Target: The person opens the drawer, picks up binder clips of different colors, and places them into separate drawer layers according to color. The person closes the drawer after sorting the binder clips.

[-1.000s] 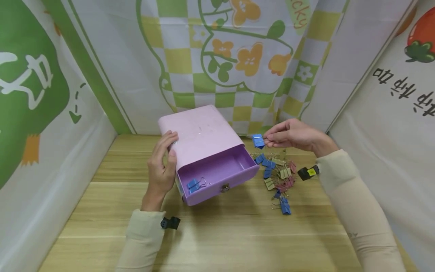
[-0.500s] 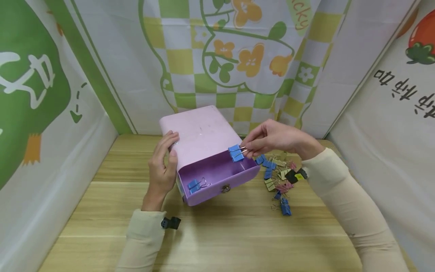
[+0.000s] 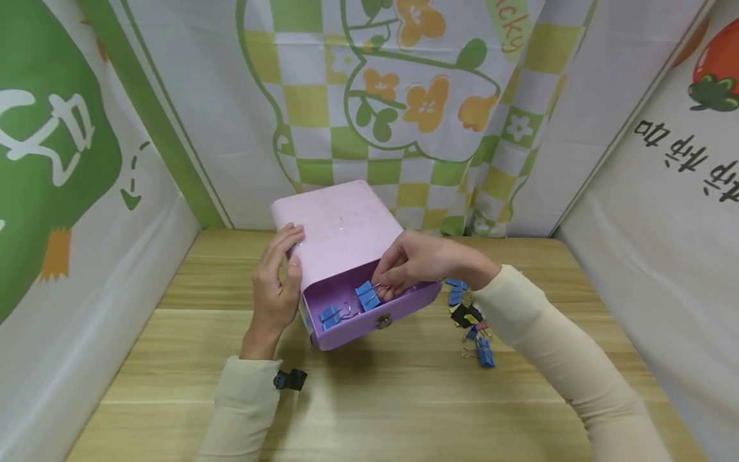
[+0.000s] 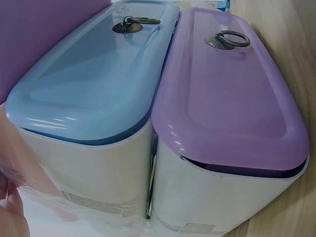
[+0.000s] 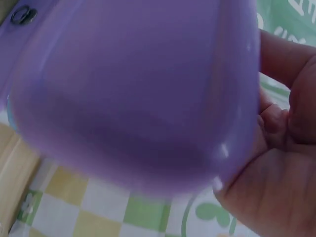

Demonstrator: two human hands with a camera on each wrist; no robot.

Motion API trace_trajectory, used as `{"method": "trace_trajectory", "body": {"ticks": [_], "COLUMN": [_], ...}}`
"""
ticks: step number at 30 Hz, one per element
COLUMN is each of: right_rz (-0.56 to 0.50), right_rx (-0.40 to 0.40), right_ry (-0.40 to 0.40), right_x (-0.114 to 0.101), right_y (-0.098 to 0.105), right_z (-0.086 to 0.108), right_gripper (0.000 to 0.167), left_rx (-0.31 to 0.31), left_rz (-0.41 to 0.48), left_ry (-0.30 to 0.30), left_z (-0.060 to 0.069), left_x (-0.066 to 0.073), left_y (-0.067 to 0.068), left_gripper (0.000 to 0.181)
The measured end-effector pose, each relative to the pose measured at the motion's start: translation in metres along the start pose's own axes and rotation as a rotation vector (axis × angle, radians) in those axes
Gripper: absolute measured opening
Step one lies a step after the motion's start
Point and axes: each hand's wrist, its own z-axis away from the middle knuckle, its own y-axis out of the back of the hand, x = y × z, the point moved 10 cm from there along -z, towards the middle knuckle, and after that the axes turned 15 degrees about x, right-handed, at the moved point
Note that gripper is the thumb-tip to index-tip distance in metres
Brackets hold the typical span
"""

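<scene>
Now lower, the right hand [image 3: 424,258] pinches a clip [image 3: 366,298] inside the drawer [image 3: 346,332]; the left [image 3: 274,282] spreads against the box [image 3: 340,234].

Blue clip [image 3: 367,296], apparently pink clip [image 3: 481,326]

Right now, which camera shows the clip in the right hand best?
The head view: the blue clip shows plainly, pinched by the right hand. The left wrist view doesn't show it; in the right wrist view, the open drawer hides it.
</scene>
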Motion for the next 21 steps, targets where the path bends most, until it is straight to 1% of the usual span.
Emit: {"method": "trace_trajectory", "body": {"ticks": [2,7,12,16,21], "right_rz": [0.017,0.023,0.056,0.106,0.203], "right_rx": [-0.006,-0.017,-0.028,-0.036,-0.024], "right_ry": [0.010,0.034,0.058,0.085,0.132], "right_x": [-0.003,-0.011,-0.017,-0.019,-0.021], "right_y": [-0.007,-0.021,-0.032,-0.039,-0.042], "right_z": [-0.001,-0.004,-0.007,-0.008,-0.008], "right_gripper": [0.021,0.022,0.019,0.018,0.018], "left_rx": [-0.001,-0.004,-0.003,-0.006,-0.010], "left_rz": [0.002,0.002,0.003,0.002,0.003], "left_ry": [-0.003,-0.019,-0.025,-0.013,-0.003], "left_z": [0.000,0.000,-0.001,0.000,0.001], "left_x": [0.000,0.001,0.002,0.000,-0.001], "left_y": [0.000,0.000,0.001,0.000,0.000], "left_gripper": [0.043,0.043,0.043,0.043,0.043]}}
